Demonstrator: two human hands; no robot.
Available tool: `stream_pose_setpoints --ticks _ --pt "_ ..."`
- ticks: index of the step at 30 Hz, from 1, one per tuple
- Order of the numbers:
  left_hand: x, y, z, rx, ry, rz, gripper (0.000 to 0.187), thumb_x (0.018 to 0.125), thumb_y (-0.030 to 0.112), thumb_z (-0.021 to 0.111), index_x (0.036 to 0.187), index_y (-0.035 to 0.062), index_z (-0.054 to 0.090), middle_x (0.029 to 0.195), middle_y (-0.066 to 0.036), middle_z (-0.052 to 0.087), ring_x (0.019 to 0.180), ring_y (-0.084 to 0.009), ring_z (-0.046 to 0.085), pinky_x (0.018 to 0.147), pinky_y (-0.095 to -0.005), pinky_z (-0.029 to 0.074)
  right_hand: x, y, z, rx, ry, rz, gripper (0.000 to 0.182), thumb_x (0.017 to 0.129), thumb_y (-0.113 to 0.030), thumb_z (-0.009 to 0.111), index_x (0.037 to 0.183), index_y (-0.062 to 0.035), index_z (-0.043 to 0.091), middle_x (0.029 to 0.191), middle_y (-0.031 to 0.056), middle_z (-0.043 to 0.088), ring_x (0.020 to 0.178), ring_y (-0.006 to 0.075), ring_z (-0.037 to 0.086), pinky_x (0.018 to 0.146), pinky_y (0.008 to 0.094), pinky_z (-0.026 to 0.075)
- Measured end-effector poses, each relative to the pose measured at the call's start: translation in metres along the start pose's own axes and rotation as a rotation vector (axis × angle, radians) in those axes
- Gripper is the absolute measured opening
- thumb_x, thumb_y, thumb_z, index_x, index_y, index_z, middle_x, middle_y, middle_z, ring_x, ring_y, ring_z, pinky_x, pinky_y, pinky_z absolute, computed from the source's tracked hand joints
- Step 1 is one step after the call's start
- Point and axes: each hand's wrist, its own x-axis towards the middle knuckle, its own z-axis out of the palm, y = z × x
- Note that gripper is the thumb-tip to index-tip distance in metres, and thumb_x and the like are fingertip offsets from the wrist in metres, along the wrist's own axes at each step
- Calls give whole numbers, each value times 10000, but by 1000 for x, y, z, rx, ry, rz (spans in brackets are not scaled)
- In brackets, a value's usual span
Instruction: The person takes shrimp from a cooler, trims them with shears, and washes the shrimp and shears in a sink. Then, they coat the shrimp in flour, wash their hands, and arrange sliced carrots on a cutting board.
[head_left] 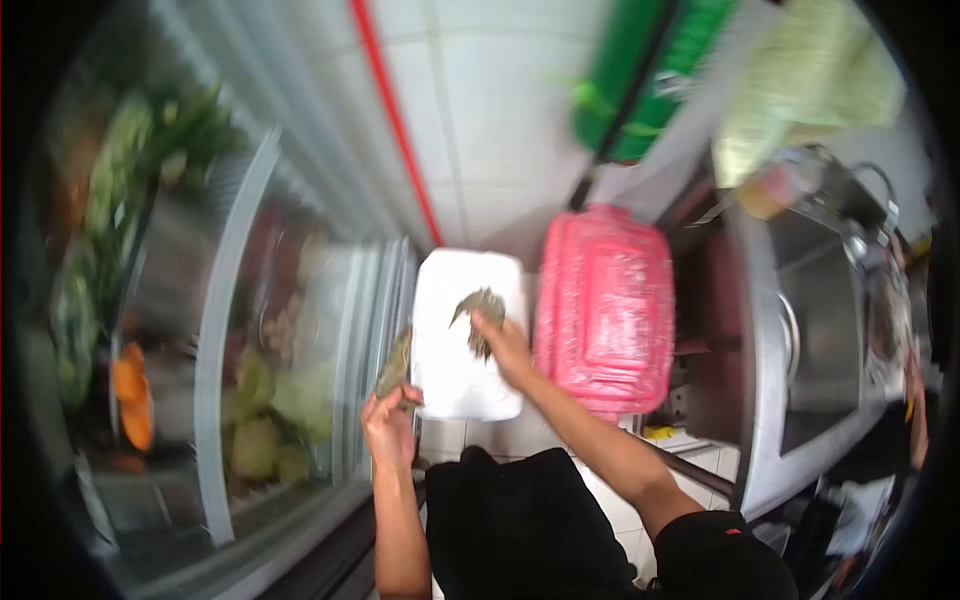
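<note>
Over a white rectangular container (455,375) at the middle, my right hand (500,345) is closed on a grey-green item (486,303), perhaps a shrimp. Blur hides its exact shape. At the container's left edge my left hand (390,420) grips a longer greenish-brown item (397,368), which points upward and lies beside the rim. What these two items are cannot be made out for certain.
A glass-fronted cabinet (240,330) with vegetables fills the left. Right of the white container sits a lidded pink container (610,310). A green bin (625,90) stands behind. Steel counters (820,330) and another person's arm (917,400) are at the right.
</note>
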Motion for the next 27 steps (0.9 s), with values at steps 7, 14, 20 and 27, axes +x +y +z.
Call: stream_pose_setpoints --ticks 7,14,20,27 --pt "-87 10 129 213 -346 -152 157 788 69 522 892 -40 563 768 -98 574 731 -193 537 692 -317 425 -179 -58 -35 342 499 187 315 845 -418 613 896 -108 593 732 -39 522 628 67 498 538 228 407" --pt "-181 -10 241 523 -835 -84 309 837 2 536 1140 -58 552 956 -93 626 818 -134 585 733 -255 470 -264 -134 -69 518 882 -119 342 875 -455 553 877 -120 623 760 -41 560 669 47 489 580 224 402" --pt "-243 -28 304 772 -1266 459 373 814 -25 541 1186 -47 525 962 -138 576 866 -233 562 758 -320 443 -336 -181 -112 543 1117 -363 431 887 -479 515 909 -61 617 776 -18 563 700 70 488 610 241 417" --pt "-299 -73 335 854 -1573 611 487 746 -22 500 1232 -37 470 988 -196 528 892 -344 522 805 -405 414 -405 -182 -181 722 1036 -296 478 870 -496 532 1013 -41 567 900 27 562 798 116 509 717 274 437"
